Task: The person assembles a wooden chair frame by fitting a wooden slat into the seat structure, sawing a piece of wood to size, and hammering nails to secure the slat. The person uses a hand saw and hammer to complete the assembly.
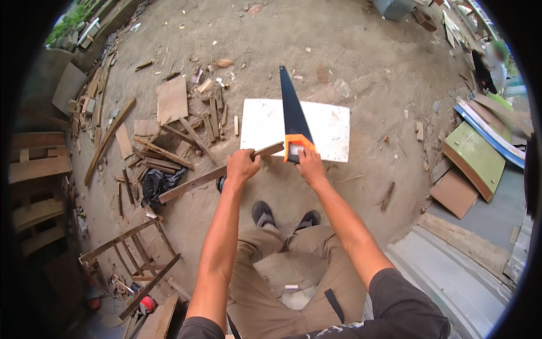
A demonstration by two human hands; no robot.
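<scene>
1. Left hand point(243, 166) wrapped round wooden strip point(195, 183), tip near saw point(293, 116) handle.
2. Right hand point(310, 166) closed on saw handle, blade over white slab point(261, 124).
3. Strip could twist: one-hand hold, other support unclear.
4. Slab could skid if pushed: no clamp visible.

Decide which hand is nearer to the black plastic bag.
Left. The left hand, gripping the wooden strip, is right of the black bag; the right hand is farther right, on the saw handle.

Passage is open right of the white board point(330, 130). Scrap wood point(214, 117) obstructs its left side; the saw point(294, 116) blocks its middle.
</scene>
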